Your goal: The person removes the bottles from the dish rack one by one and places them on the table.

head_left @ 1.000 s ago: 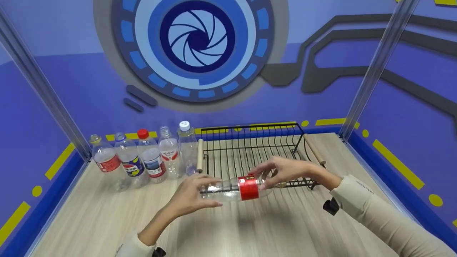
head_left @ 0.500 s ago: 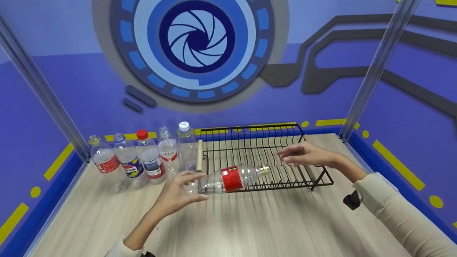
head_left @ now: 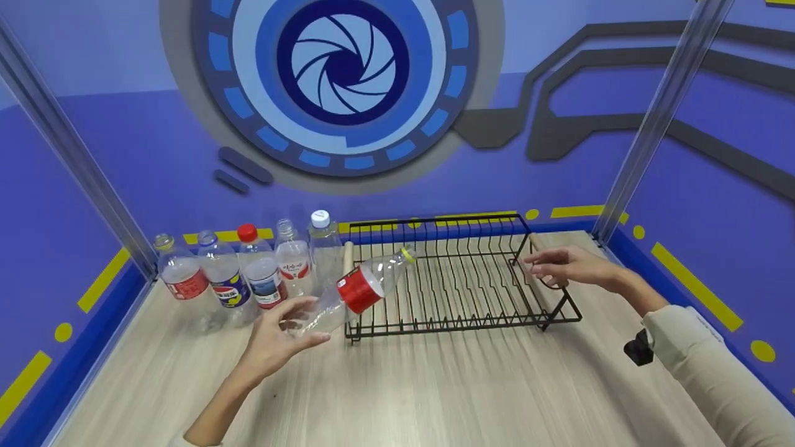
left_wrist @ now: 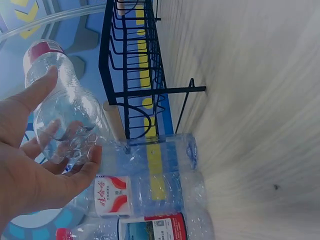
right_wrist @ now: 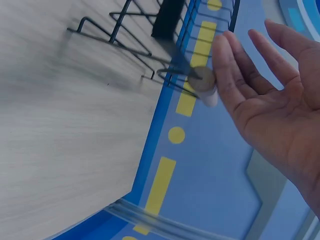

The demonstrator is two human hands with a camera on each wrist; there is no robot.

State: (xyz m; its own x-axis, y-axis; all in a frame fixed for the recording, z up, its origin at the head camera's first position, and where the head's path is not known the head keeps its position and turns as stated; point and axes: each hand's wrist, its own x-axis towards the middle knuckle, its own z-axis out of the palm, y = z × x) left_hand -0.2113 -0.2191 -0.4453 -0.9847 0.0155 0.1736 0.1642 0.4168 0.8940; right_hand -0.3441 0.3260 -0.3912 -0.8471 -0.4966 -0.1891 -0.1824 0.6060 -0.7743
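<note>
My left hand [head_left: 273, 338] grips the lower end of a clear plastic bottle [head_left: 326, 310] with a red label and a yellow ring at its open neck. The bottle tilts, neck up to the right, over the left end of a black wire dish rack [head_left: 435, 331]. In the left wrist view the thumb and fingers of the left hand [left_wrist: 47, 155] wrap round the bottle's base [left_wrist: 70, 120]. My right hand [head_left: 574, 268] holds nothing; its fingers are relaxed beside the rack's right wooden handle [right_wrist: 202, 85].
Several plastic bottles stand in a row left of the rack: one with a white cap [head_left: 320, 219], one with a red cap [head_left: 248, 233], others uncapped. A blue printed wall [head_left: 397, 192] rises behind the wooden table [head_left: 422, 397].
My right hand has let go of the bottle and moved right. My left hand has carried the bottle left, and its neck has swung upward from lying level.
</note>
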